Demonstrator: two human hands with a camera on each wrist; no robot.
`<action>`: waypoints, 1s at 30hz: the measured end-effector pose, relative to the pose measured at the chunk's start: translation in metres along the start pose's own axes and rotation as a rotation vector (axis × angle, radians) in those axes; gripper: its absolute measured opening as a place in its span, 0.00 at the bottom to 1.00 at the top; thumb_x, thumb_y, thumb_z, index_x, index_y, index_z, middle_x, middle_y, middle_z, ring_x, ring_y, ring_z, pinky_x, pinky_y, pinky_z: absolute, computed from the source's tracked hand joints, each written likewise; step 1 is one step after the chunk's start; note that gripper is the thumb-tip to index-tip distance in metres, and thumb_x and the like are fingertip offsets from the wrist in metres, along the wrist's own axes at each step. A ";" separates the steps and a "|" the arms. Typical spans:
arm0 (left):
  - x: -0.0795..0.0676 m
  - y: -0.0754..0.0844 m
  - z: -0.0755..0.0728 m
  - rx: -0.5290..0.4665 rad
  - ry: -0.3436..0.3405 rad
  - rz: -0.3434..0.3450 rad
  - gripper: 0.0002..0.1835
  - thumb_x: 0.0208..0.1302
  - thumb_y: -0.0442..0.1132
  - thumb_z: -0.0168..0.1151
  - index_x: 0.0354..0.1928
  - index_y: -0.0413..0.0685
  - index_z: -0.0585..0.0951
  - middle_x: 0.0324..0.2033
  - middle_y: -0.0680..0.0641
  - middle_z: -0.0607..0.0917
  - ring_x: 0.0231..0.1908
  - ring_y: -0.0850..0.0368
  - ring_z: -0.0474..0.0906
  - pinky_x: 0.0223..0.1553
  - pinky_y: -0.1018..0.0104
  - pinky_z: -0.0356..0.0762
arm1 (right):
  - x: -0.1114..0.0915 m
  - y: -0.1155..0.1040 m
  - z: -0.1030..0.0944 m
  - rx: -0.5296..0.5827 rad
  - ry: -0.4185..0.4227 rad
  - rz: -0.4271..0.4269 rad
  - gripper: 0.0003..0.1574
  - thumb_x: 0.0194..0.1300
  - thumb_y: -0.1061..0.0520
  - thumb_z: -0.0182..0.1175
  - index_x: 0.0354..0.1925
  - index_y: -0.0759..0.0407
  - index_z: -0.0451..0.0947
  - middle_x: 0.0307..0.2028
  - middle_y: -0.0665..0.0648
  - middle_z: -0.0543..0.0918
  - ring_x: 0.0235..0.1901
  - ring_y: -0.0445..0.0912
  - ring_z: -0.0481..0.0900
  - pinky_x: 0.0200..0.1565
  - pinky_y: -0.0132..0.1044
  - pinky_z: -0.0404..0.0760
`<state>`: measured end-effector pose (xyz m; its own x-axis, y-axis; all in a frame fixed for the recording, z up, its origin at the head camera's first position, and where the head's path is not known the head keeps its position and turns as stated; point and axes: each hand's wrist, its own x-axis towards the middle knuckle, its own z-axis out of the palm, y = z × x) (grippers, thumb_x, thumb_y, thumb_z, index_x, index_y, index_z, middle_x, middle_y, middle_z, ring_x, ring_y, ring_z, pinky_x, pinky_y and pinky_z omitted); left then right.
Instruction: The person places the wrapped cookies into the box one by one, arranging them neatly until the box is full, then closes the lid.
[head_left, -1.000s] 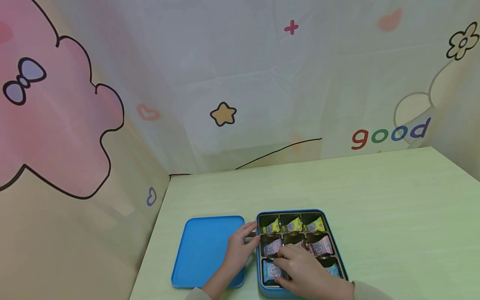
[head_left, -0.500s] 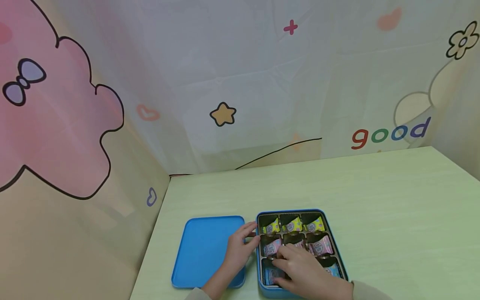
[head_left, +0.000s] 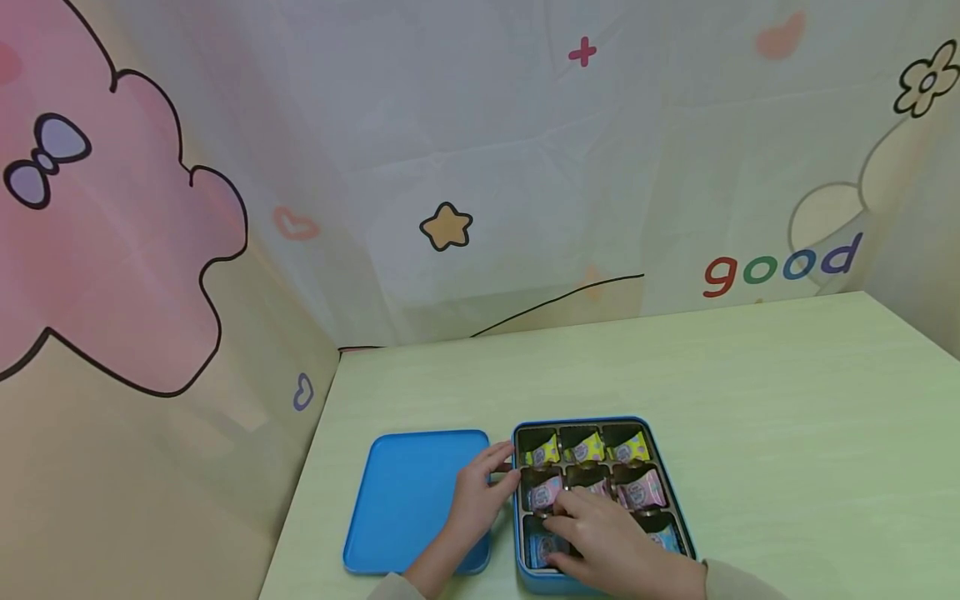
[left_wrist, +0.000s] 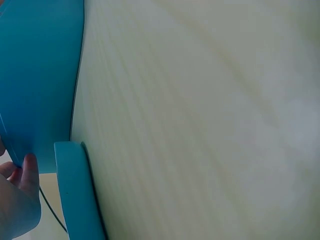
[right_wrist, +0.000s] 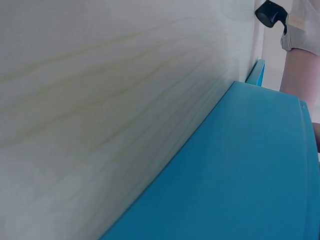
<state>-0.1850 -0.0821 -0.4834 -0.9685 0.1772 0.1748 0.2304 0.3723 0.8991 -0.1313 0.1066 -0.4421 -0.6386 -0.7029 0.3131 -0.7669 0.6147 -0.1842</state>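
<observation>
A blue square box stands on the table, its dark divided tray holding wrapped candies. My left hand rests against the box's left side, fingertips at the rim. In the left wrist view, that hand touches the blue wall. My right hand is over the front row, thumb and index finger apart around a blue-wrapped candy in the front left compartment. It hides the front middle compartment. Pink candies fill the middle row, yellow-green ones the back row.
A blue lid lies flat on the pale green table, just left of the box. Printed curtains bound the table at the back and left. A black wrist device shows near the left sleeve in the right wrist view.
The blue candy at the front left has sunk deeper into its compartment and looks darker. My right hand has barely shifted. The left hand stays where it was on the box.
</observation>
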 end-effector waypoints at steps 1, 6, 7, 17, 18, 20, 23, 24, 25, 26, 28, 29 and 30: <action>0.000 0.000 0.000 -0.002 0.000 0.000 0.21 0.59 0.39 0.56 0.54 0.41 0.74 0.55 0.43 0.74 0.44 0.51 0.78 0.39 0.70 0.79 | 0.000 0.000 0.000 0.001 -0.003 0.000 0.20 0.52 0.43 0.61 0.37 0.55 0.82 0.30 0.45 0.71 0.29 0.35 0.64 0.28 0.24 0.68; 0.000 0.001 -0.001 -0.033 0.000 0.012 0.21 0.59 0.38 0.57 0.54 0.40 0.74 0.55 0.42 0.73 0.44 0.49 0.77 0.39 0.67 0.79 | 0.001 0.000 0.000 -0.003 -0.001 -0.008 0.19 0.52 0.44 0.62 0.37 0.55 0.82 0.30 0.44 0.71 0.29 0.35 0.63 0.27 0.23 0.67; 0.000 0.001 -0.001 -0.036 -0.001 0.013 0.21 0.59 0.38 0.57 0.54 0.40 0.74 0.55 0.42 0.73 0.44 0.49 0.77 0.39 0.67 0.79 | 0.001 0.000 0.000 -0.004 -0.002 -0.009 0.19 0.52 0.44 0.62 0.37 0.55 0.82 0.30 0.44 0.71 0.28 0.34 0.63 0.27 0.22 0.66; -0.001 0.017 -0.008 -0.019 -0.035 -0.035 0.20 0.58 0.36 0.57 0.53 0.37 0.74 0.54 0.40 0.74 0.43 0.47 0.78 0.39 0.67 0.79 | 0.004 0.000 -0.004 -0.013 -0.005 -0.009 0.19 0.50 0.46 0.63 0.39 0.55 0.81 0.32 0.45 0.74 0.30 0.35 0.66 0.28 0.24 0.71; -0.002 0.021 -0.010 -0.026 -0.040 -0.033 0.20 0.57 0.35 0.57 0.53 0.35 0.74 0.54 0.39 0.74 0.43 0.46 0.78 0.39 0.65 0.79 | 0.005 0.000 -0.004 -0.016 -0.002 -0.010 0.19 0.50 0.46 0.63 0.39 0.55 0.81 0.32 0.46 0.74 0.30 0.35 0.66 0.28 0.24 0.71; -0.002 0.024 -0.011 -0.029 -0.048 -0.033 0.20 0.57 0.33 0.57 0.52 0.34 0.74 0.54 0.37 0.73 0.42 0.45 0.78 0.38 0.63 0.79 | 0.005 0.000 -0.005 -0.026 0.014 -0.018 0.18 0.50 0.46 0.63 0.38 0.54 0.81 0.31 0.45 0.74 0.29 0.35 0.66 0.27 0.24 0.70; 0.000 0.016 -0.011 -0.022 -0.057 -0.033 0.21 0.56 0.35 0.58 0.53 0.36 0.74 0.54 0.39 0.73 0.42 0.46 0.78 0.35 0.67 0.79 | 0.006 -0.001 -0.006 -0.038 0.026 -0.021 0.17 0.50 0.47 0.63 0.38 0.54 0.81 0.30 0.46 0.73 0.28 0.36 0.65 0.25 0.24 0.69; 0.001 0.011 -0.011 -0.022 -0.059 -0.033 0.21 0.56 0.36 0.58 0.53 0.38 0.74 0.55 0.39 0.73 0.42 0.47 0.78 0.34 0.69 0.79 | 0.007 -0.001 -0.006 -0.041 0.026 -0.020 0.17 0.50 0.47 0.63 0.38 0.54 0.81 0.30 0.46 0.73 0.28 0.36 0.65 0.25 0.24 0.68; 0.001 0.007 -0.011 -0.017 -0.060 -0.031 0.22 0.56 0.38 0.59 0.54 0.39 0.74 0.55 0.40 0.73 0.42 0.48 0.78 0.34 0.71 0.78 | 0.007 -0.001 -0.006 -0.042 0.029 -0.022 0.17 0.50 0.47 0.63 0.37 0.54 0.81 0.30 0.46 0.73 0.27 0.36 0.65 0.25 0.23 0.68; 0.001 0.006 -0.011 -0.014 -0.061 -0.030 0.23 0.56 0.38 0.59 0.54 0.40 0.73 0.55 0.40 0.73 0.42 0.49 0.78 0.33 0.72 0.78 | 0.008 -0.001 -0.007 -0.042 0.027 -0.023 0.17 0.50 0.47 0.63 0.37 0.54 0.81 0.30 0.46 0.73 0.27 0.36 0.65 0.25 0.23 0.67; 0.001 0.003 -0.013 -0.010 -0.059 -0.027 0.24 0.56 0.39 0.59 0.55 0.39 0.72 0.55 0.40 0.72 0.42 0.48 0.78 0.33 0.73 0.78 | 0.008 -0.001 -0.007 -0.039 0.021 -0.023 0.17 0.51 0.47 0.63 0.38 0.53 0.81 0.30 0.45 0.72 0.27 0.36 0.64 0.24 0.23 0.66; 0.001 0.002 -0.013 -0.007 -0.055 -0.029 0.24 0.56 0.39 0.59 0.55 0.38 0.72 0.55 0.40 0.72 0.42 0.48 0.78 0.33 0.73 0.77 | 0.009 -0.001 -0.008 -0.035 0.011 -0.020 0.17 0.51 0.47 0.62 0.38 0.53 0.80 0.30 0.45 0.72 0.27 0.36 0.64 0.24 0.22 0.66; 0.001 0.002 -0.014 -0.006 -0.051 -0.029 0.24 0.56 0.38 0.59 0.55 0.37 0.72 0.55 0.39 0.72 0.42 0.48 0.78 0.33 0.73 0.77 | 0.009 -0.001 -0.008 -0.028 -0.002 -0.016 0.17 0.52 0.47 0.62 0.39 0.54 0.80 0.30 0.45 0.72 0.28 0.36 0.64 0.25 0.23 0.67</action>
<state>-0.1866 -0.0941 -0.4758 -0.9687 0.2128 0.1279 0.2015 0.3729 0.9058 -0.1354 0.1022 -0.4314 -0.6266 -0.7134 0.3138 -0.7749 0.6133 -0.1531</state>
